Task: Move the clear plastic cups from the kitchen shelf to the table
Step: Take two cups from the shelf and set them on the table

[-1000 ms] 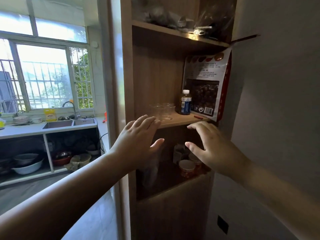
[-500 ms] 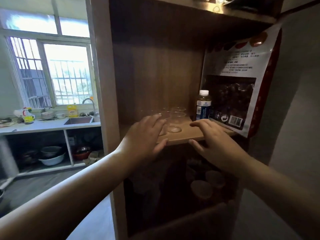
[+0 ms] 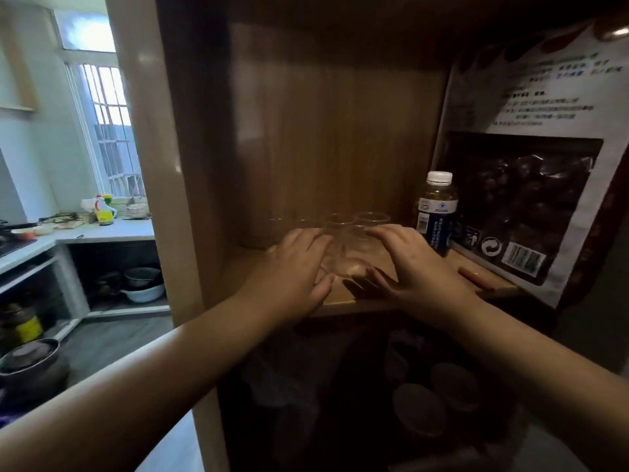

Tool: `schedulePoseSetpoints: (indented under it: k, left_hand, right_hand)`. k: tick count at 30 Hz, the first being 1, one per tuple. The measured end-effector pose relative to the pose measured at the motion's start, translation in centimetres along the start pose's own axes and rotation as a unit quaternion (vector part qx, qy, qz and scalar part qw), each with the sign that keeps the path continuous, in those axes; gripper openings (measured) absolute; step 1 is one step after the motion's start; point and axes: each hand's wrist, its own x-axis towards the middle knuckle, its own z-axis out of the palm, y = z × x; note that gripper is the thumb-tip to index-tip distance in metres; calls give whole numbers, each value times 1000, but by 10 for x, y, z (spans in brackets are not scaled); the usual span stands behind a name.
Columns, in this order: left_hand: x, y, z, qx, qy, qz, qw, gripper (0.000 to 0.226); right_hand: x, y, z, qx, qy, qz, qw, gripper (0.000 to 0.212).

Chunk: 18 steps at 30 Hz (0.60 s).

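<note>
Single head-worn view, close in on the shelf

The wide-angle camera looks forward and slightly down from the person's head, very near the wooden shelf, whose board sits mid-frame. Both forearms enter from the bottom edge. The left margin opens onto the kitchen, with the window and the desk farther off.

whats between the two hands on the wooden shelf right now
In the head view, clear plastic cups stand between the left hand and the right hand on the wooden shelf; nothing else lies there.
</note>
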Motion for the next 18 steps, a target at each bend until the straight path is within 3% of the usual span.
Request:
schedulePoseSetpoints:
  k: [6,18]
  left_hand:
    - [10,-3,9,-15,-7,-14,1000,49]
    - [13,1,13,-52,35,12,998,8]
  right_hand:
    - [17,15,16,-10,12,-5,1000,56]
    - [18,17,18,-47,44,-39,997,22]
